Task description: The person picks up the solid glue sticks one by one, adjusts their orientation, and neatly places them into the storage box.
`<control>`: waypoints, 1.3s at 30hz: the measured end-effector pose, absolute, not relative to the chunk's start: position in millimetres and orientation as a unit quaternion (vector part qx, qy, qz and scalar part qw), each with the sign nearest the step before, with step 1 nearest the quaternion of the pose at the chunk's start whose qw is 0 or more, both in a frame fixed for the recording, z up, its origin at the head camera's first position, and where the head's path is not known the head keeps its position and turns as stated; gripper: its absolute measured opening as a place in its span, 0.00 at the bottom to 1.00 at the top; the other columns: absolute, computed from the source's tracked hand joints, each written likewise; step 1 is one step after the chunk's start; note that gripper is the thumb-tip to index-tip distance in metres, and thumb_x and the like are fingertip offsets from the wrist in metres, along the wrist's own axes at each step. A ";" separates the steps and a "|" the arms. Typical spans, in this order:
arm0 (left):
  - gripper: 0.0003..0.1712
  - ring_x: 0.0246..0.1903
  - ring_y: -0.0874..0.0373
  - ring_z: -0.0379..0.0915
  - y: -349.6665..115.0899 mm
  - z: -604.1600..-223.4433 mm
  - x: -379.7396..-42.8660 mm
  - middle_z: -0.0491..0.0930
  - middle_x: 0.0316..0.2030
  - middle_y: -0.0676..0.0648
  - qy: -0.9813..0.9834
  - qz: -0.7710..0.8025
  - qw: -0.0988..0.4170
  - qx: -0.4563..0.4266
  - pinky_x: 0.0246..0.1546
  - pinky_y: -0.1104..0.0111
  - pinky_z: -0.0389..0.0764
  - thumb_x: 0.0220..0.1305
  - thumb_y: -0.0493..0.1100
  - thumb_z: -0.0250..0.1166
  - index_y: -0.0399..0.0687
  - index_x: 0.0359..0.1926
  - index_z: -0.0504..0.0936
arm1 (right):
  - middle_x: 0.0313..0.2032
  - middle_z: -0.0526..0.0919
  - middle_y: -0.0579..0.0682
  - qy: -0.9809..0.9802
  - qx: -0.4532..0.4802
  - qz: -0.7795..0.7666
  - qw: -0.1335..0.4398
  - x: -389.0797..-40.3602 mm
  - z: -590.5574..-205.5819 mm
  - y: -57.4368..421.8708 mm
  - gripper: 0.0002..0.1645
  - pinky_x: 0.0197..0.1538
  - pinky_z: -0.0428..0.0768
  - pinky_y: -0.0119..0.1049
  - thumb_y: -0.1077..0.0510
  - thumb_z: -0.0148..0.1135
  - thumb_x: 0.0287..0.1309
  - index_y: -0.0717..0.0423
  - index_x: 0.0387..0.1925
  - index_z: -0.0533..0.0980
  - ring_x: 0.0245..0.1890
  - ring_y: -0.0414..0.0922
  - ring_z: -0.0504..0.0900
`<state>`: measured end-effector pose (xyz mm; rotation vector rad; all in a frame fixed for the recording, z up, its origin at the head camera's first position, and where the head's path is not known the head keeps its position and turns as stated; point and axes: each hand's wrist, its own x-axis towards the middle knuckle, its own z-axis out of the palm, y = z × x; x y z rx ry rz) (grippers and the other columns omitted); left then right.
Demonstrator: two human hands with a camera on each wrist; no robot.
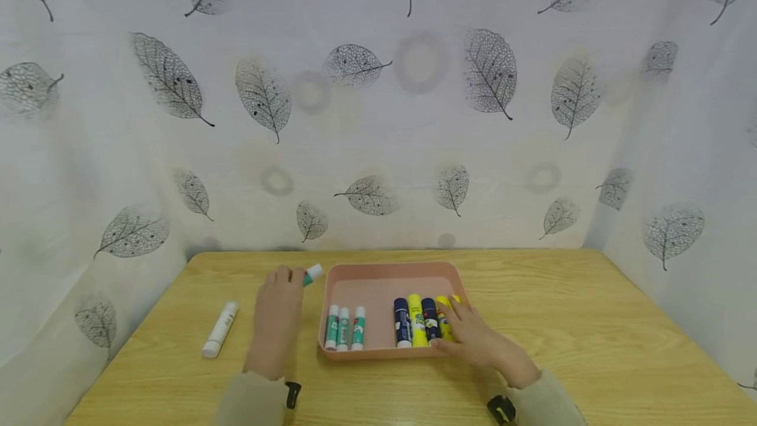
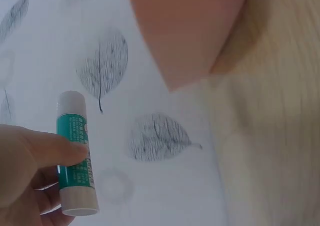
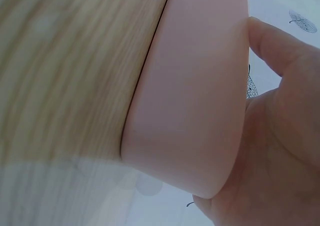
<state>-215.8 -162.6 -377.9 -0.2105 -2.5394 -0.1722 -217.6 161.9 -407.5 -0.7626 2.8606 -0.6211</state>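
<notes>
My left hand [image 1: 278,317] pinches a green glue stick [image 2: 74,158] with white ends, thumb laid along its label. It is raised just left of the pink tray [image 1: 378,354]. Inside the tray, three green glue sticks [image 1: 358,329] stand in a row at the left. Toward the right are two navy glue sticks [image 1: 402,322] and several yellow glue sticks [image 1: 416,321]. My right hand [image 1: 481,340] rests over the tray's front right corner, fingers extended across the rightmost yellow sticks and thumb at the front rim. Those sticks are partly hidden under the fingers.
A white glue stick [image 1: 220,329] lies slanted on the wooden table [image 1: 591,334], left of my left hand. Behind the table hangs a pale curtain [image 1: 378,150] with a leaf print, which also closes off both sides.
</notes>
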 end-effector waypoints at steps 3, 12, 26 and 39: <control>0.20 0.35 0.48 0.66 -143.9 -380.2 -214.8 0.69 0.35 0.39 -0.958 -0.046 0.269 -0.092 0.32 0.61 0.72 0.46 0.27 0.64 0.37 0.43 0.72 | 0.62 0.48 0.69 0.945 -0.249 -0.201 0.061 -217.8 -407.8 162.1 0.42 0.59 0.43 0.57 0.42 0.51 0.57 0.67 0.62 0.54 0.62 0.63 0.44; 0.17 0.29 0.53 0.67 -105.2 -384.8 -210.0 0.70 0.32 0.42 -0.969 -0.061 0.201 -0.129 0.25 0.67 0.73 0.49 0.34 0.66 0.36 0.40 0.72 | 0.62 0.48 0.69 0.946 -0.250 -0.195 0.065 -217.7 -407.4 161.5 0.42 0.59 0.43 0.57 0.41 0.50 0.57 0.67 0.62 0.54 0.62 0.63 0.42; 0.11 0.14 0.60 0.63 -67.5 -382.1 -210.8 0.68 0.15 0.51 -0.973 -0.227 0.028 0.005 0.15 0.72 0.66 0.47 0.41 0.66 0.43 0.19 0.72 | 0.62 0.49 0.69 0.942 -0.263 -0.200 0.060 -219.4 -410.1 158.0 0.43 0.59 0.43 0.57 0.40 0.50 0.56 0.66 0.62 0.54 0.62 0.64 0.43; 0.13 0.19 0.56 0.66 -53.0 -398.0 -216.0 0.69 0.20 0.45 -0.978 -0.206 0.016 -0.022 0.19 0.65 0.71 0.47 0.38 0.66 0.37 0.29 0.71 | 0.62 0.48 0.69 0.946 -0.253 -0.196 0.057 -218.2 -407.3 162.1 0.41 0.59 0.44 0.57 0.42 0.50 0.57 0.67 0.61 0.55 0.62 0.65 0.42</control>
